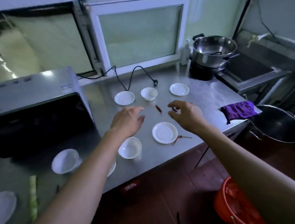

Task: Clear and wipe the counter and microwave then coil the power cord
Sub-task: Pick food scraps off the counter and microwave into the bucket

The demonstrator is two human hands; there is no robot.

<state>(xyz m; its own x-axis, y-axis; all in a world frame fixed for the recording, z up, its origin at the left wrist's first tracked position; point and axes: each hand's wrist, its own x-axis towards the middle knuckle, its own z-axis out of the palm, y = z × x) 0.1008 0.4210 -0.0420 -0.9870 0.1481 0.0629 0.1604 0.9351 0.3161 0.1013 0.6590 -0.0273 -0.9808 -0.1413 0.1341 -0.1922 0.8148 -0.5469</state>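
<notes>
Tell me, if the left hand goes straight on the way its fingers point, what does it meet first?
Probably the white bowl in the back row; the left hand hovers open, though height is unclear.

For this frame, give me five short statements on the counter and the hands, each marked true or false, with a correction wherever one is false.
1. Both hands hold nothing. True: the left hand and the right hand hover open over the counter.
2. The purple cloth lies at the counter's right edge. True.
3. The power cord is neatly coiled. False: it trails loose across the counter, with its plug lying beside the far bowl.
4. A dried chili lies between the two hands. True.
5. The steel pot sits on top of the microwave. False: it stands at the counter's far right corner.
</notes>
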